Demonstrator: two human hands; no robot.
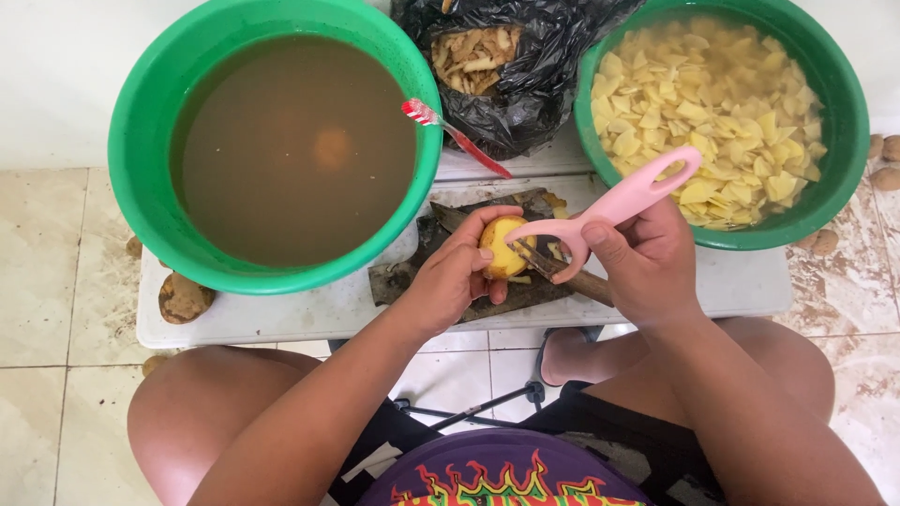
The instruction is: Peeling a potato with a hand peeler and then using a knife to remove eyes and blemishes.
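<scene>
My left hand (453,281) grips a small yellow potato (503,251), mostly peeled, above a low white table (281,314). My right hand (647,262) holds a pink peeler (619,203) whose blade end rests against the potato's right side. Dark peelings (450,262) lie on the table right under both hands. Behind them a green basin (145,141) holds murky brown water with a potato just showing under the surface. At the right a second green basin (839,131) is filled with pale potato slices in water.
A black plastic bag (534,66) with peel scraps sits between the basins. A red and white toothbrush (455,136) leans on the left basin's rim. Unpeeled potatoes lie on the table edge (183,298) and on the tiled floor at the right (886,161). My knees are below the table.
</scene>
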